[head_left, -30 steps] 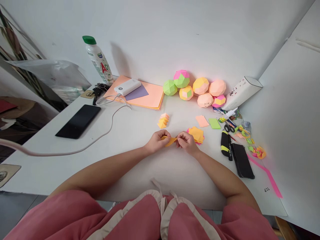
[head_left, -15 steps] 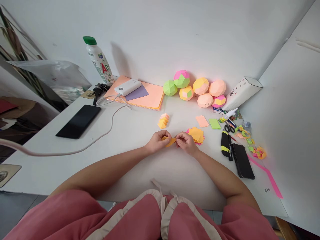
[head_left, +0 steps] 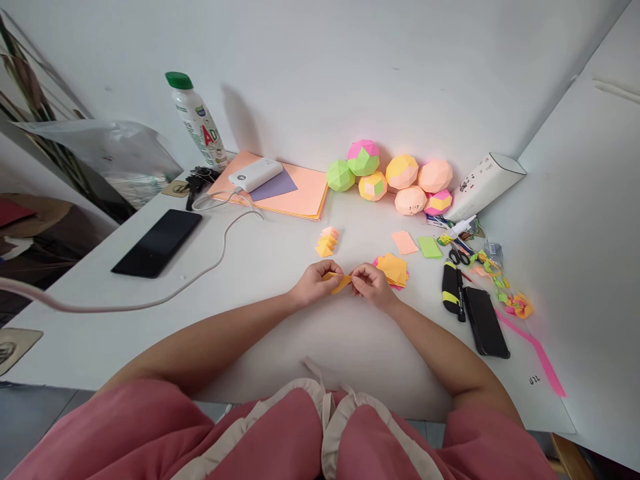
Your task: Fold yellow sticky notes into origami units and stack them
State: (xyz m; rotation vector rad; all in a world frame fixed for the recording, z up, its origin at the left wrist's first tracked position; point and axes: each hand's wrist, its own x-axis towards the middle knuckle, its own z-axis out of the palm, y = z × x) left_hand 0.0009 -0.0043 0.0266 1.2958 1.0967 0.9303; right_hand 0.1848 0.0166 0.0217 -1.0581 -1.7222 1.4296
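Between both hands is a small folded piece of orange paper (head_left: pixel 342 285). My left hand (head_left: pixel 316 283) grips its left part, with thumb and fingers closed on it. At its right tip, my right hand (head_left: pixel 371 285) pinches the paper between thumb and fingertip. Just right of that hand lies a fanned stack of orange paper squares (head_left: pixel 393 269) with pink edges below. Several folded paper units (head_left: pixel 327 241), peach and orange, are lined up beyond my left hand. Farther off are a peach paper pad (head_left: pixel 405 243) and a green paper pad (head_left: pixel 429 247).
Several faceted paper balls (head_left: pixel 402 172) sit against the wall. On the right lie scissors (head_left: pixel 459 257), a box cutter (head_left: pixel 451 288) and a black case (head_left: pixel 486 323). A phone (head_left: pixel 157 243), a white cable (head_left: pixel 220 257), a power bank (head_left: pixel 257 175) and a bottle (head_left: pixel 200 127) are on the left.
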